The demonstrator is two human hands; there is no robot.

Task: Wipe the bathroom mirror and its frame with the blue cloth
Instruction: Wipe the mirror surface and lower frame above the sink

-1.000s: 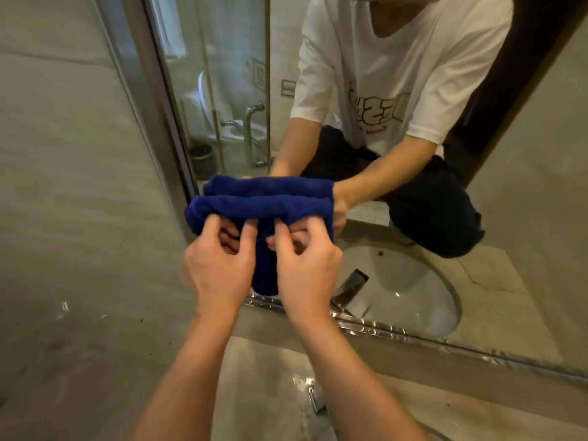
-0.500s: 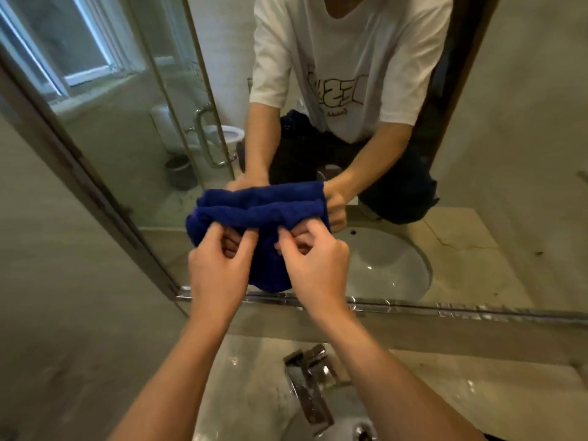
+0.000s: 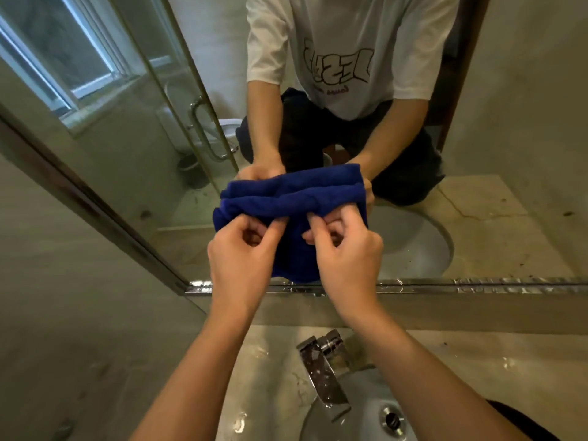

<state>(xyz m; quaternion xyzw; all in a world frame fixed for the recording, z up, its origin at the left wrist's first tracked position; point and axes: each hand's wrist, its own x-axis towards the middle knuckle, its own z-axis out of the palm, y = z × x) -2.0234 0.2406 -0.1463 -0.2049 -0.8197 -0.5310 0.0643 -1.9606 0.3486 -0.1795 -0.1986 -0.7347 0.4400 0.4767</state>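
Blue cloth (image 3: 296, 198) bunched above both grips (2 hands pinching).

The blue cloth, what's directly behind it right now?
Behind the blue cloth is the mirror, showing the cloth's own reflection above. The glass it covers is hidden. Left hand and right hand pinch it.

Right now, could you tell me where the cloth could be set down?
Bare counter lies right of the faucet, below the mirror frame, and a patch left of it. The middle is crowded by faucet and sink.
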